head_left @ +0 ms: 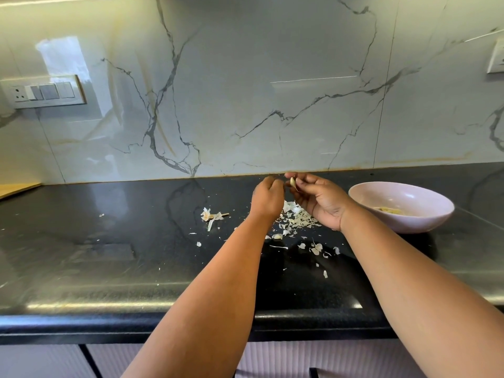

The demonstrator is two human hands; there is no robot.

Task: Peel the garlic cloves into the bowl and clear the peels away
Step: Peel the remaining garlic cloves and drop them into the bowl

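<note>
My right hand (317, 201) pinches a pale garlic clove (292, 182) between thumb and fingertips, raised above the counter near the back wall. My left hand (267, 196) is just left of it, fingers curled toward the clove; what those fingertips hold is hidden. A pile of white peels (296, 218) lies on the black counter below both hands, with more scraps scattered toward me (316, 249). One loose clove (277, 236) lies among the peels. The pale pink bowl (436, 216) stands to the right with peeled cloves (390, 210) inside.
The stripped garlic stem and root (211, 215) lies left of the hands. A marble backsplash rises behind the counter, with a switch plate (43, 91) at left. A wooden surface (16, 189) shows at the far left. The counter's front edge (136, 320) runs below my forearms.
</note>
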